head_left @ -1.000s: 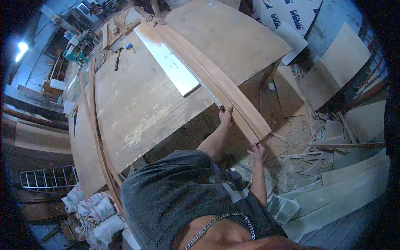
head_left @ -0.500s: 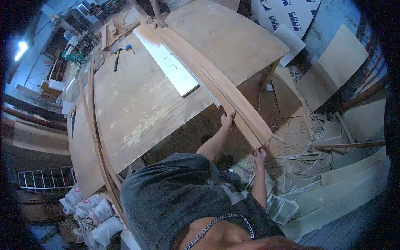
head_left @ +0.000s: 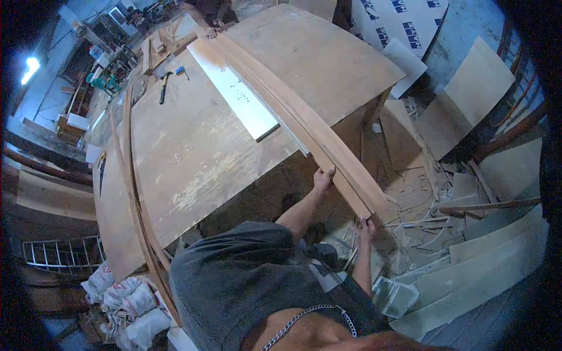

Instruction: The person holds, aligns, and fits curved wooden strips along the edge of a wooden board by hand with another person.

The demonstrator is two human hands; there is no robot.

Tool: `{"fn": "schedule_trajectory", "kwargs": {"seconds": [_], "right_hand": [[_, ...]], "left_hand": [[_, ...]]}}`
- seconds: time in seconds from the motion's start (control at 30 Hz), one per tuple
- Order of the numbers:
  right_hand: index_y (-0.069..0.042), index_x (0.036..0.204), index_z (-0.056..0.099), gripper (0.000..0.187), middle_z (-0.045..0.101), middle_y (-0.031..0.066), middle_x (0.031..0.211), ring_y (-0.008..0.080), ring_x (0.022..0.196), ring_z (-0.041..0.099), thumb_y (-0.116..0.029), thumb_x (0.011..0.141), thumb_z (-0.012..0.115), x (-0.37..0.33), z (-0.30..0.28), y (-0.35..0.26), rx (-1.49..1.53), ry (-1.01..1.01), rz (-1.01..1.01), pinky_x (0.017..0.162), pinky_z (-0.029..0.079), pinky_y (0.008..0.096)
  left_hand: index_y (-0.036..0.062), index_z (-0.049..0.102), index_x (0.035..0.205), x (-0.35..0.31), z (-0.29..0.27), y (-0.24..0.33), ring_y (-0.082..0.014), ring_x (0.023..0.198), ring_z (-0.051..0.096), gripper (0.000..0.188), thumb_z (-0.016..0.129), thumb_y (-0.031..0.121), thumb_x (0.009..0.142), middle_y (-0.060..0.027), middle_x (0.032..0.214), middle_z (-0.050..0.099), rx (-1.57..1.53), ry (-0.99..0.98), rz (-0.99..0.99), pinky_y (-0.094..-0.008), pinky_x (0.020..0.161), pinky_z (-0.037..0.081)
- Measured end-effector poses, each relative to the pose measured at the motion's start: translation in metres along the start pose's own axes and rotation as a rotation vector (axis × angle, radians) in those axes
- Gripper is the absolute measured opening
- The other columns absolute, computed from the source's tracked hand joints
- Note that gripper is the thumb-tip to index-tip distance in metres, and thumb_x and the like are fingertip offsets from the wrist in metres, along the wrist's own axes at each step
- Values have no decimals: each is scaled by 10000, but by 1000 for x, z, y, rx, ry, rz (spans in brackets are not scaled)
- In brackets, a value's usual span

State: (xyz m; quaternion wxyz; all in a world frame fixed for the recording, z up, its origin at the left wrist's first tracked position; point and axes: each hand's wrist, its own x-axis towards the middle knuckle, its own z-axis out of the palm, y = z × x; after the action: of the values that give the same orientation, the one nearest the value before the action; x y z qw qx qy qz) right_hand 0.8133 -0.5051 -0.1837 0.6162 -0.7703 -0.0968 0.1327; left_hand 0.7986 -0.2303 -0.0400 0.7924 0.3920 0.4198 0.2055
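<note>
A long reddish-brown wooden board (head_left: pixel 308 120), with a groove along its length, lies across the worktable (head_left: pixel 175 158) and juts past its near edge toward me. My left hand (head_left: pixel 323 178) is closed around the left side of the overhanging part. At the near end, my right hand (head_left: pixel 366 227) grips the corner with bent fingers. Beside the board rest a white panel (head_left: pixel 257 121) with dark specks and a thin pale strip (head_left: pixel 295 142). Another person's hand (head_left: pixel 211 33) touches the far end.
A hammer (head_left: pixel 164 88) and a small blue tool (head_left: pixel 181 71) lie on the table. Long wooden strips (head_left: pixel 130 158) run along its left side. Offcuts (head_left: pixel 427 225) litter the floor at right, near leaning sheets (head_left: pixel 474 82). White sacks (head_left: pixel 126 298) and a ladder (head_left: pixel 64 253) are lower left.
Both my hands have shifted slightly down and toward me, with the board's near end. The other person's hands have drawn left at the far end, where one now shows clearly.
</note>
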Motion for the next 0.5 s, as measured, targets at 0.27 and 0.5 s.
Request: {"fn": "schedule_trajectory", "kwargs": {"seconds": [0.27,0.5], "right_hand": [[-63,1061,447,394,553,77,829,201,695,558,-273,769,610,-18,37,-126,488,166,456,681,490,404],[-39,1014,434,382,566,143,816,250,718,576,-271,767,610,-12,38,-142,522,135,590,654,491,404]], "left_hand": [[-22,503,1020,-2,-10,-8,-183,824,582,384,650,203,747,-106,933,587,0,-11,21,-294,709,484],[-14,501,1018,3,-20,-23,-190,848,571,390,659,206,737,-101,926,588,-92,-46,69,-320,740,474]]}}
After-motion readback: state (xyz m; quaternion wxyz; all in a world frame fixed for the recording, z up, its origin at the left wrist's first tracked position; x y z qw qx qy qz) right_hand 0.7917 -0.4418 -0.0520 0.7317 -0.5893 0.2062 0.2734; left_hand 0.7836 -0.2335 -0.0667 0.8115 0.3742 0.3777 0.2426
